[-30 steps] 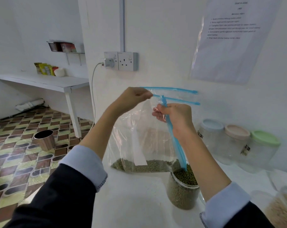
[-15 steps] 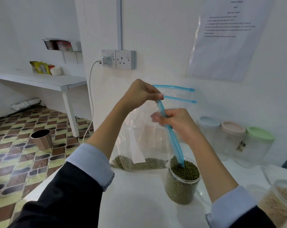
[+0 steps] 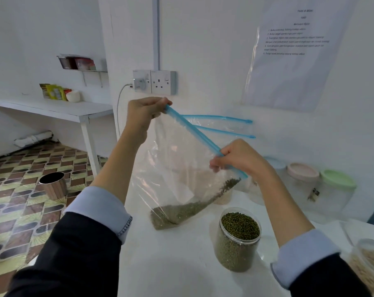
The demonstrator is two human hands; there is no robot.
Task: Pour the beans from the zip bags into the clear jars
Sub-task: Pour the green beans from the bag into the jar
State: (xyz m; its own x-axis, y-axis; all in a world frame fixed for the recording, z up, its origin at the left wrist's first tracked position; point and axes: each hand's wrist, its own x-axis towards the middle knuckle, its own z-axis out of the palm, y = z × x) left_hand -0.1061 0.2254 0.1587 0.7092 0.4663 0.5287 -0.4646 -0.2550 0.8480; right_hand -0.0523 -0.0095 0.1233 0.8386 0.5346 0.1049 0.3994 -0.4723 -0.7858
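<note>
Two hands: you held the zip bag [image 3: 181, 168] tilted above the surface [image 3: 171, 264].
Left grip [image 3: 146, 113]: pinched the blue zip's upper end.
Right grip [image 3: 237, 157]: pinched its lower end.
Jar [image 3: 237, 239]: stood open, bean-filled, below the bag.

Head camera looks forward and down, close over the counter [image 3: 181, 264].

zip bag [image 3: 177, 168]: clear glossy plastic; jar [image 3: 235, 249]: clear smooth plastic; table [image 3: 171, 264]: matt white
</note>
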